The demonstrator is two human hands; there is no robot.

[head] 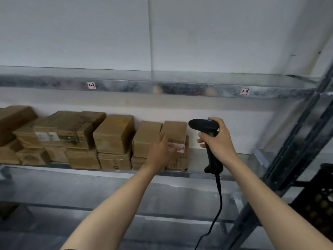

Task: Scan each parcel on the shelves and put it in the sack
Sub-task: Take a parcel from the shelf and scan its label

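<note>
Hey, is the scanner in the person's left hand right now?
No, the right hand grips the black scanner, while the left hand reaches with straight fingers toward a box.

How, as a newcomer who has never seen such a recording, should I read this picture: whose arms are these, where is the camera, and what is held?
There is no machine here: a person works with bare hands. The single camera sits on their head, looking forward and down, so both arms enter from below. The right hand grips a black pistol-shaped barcode scanner, its black cable hanging down. The left hand, fingers straight and blurred, is stretched toward a brown cardboard parcel with a red-and-white label; whether it touches is unclear. That parcel stands at the right end of a row of stacked brown cardboard boxes on a grey metal shelf. No sack shows.
</note>
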